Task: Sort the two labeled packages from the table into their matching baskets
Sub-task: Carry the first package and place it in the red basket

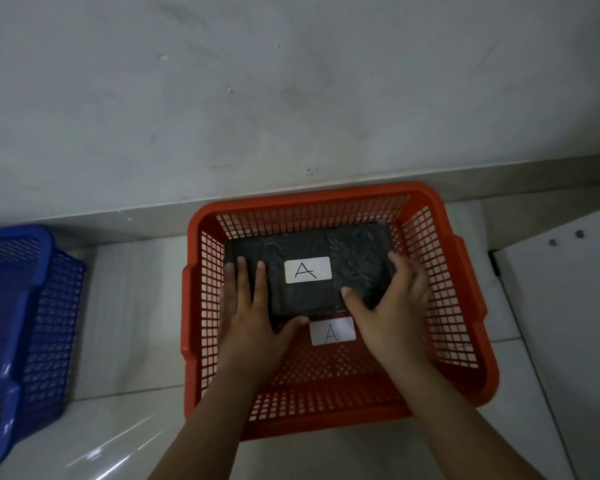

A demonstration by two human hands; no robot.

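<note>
Head view of the placing step. A black package (309, 268) bearing a white label marked "A" (308, 270) lies inside the orange basket (465, 289), toward its far wall, above a second white "A" label (332, 331) fixed to the basket floor. The left hand (253, 306) lies on the package's left end, fingers (242, 275) spread flat on its top face and thumb hooked under its near edge; the right hand (392, 299) cups the right end, fingers apart and wrapped round the side, thumb resting on top. Both hands thus grip the package; whether it already rests fully on the basket floor cannot be told. The orange basket stands on the pale tiled floor (136, 306) against the wall; a blue basket (25, 306) stands well apart at the left edge, its contents and any label not legible. Judged from matching letters, this package is nearly sorted. The next move calls for letting go, withdrawing both hands over the rim, and fetching the remaining package, which is out of view.
</note>
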